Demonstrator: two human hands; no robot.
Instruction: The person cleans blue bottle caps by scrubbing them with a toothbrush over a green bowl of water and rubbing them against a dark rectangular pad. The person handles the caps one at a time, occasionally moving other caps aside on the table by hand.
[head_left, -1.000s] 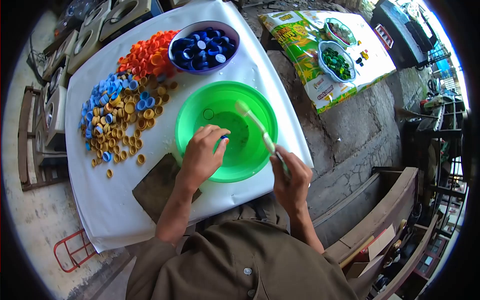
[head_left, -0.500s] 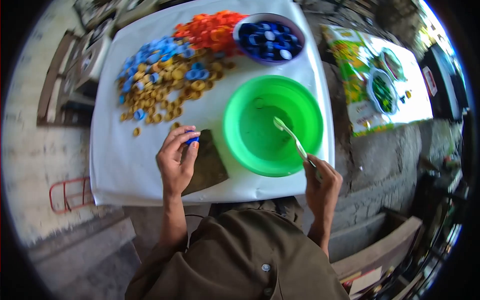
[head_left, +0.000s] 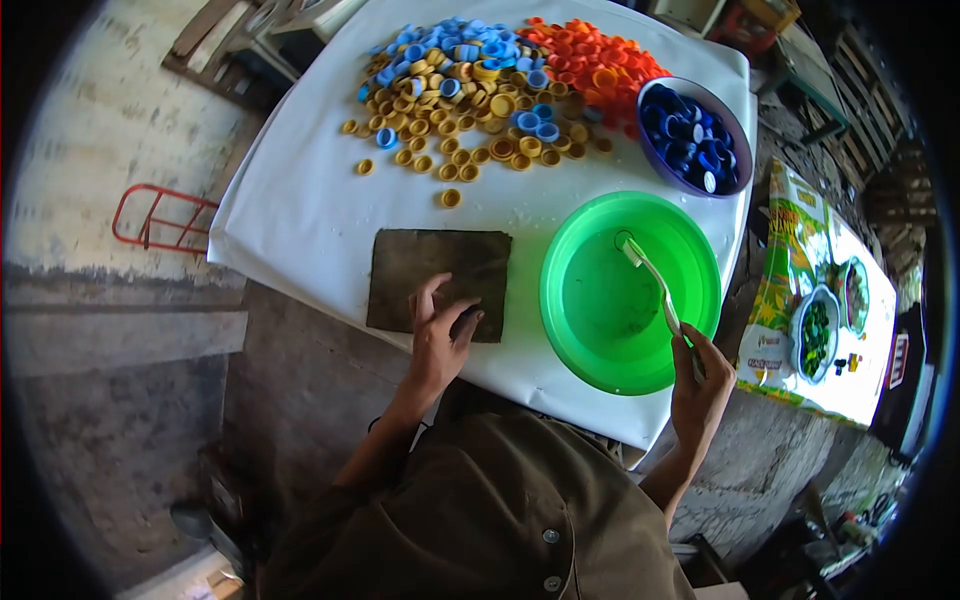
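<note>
My left hand [head_left: 438, 345] is over the lower part of a dark brown square sheet [head_left: 420, 265], with a dark blue bottle cap [head_left: 463, 322] pinched between thumb and fingers. Shadow makes the cap hard to see. My right hand [head_left: 703, 388] grips the handle of a pale toothbrush [head_left: 655, 278]. Its bristled head reaches over the green basin [head_left: 553, 300], which seems to hold some water and a small ring-like shape. Just beyond the basin, a purple bowl [head_left: 742, 172] is full of dark blue caps [head_left: 685, 135].
Yellow caps [head_left: 470, 125], light blue caps [head_left: 450, 42] and orange caps [head_left: 600, 65] lie heaped across the far part of the white-covered table [head_left: 300, 220]. On the right, a second table [head_left: 775, 300] bears bowls with green contents. A red metal rack [head_left: 165, 218] stands left.
My view has turned, so the table appears rotated. My left hand has moved from beside the brown sheet to above it, keeping the cap. The toothbrush stays over the basin.
</note>
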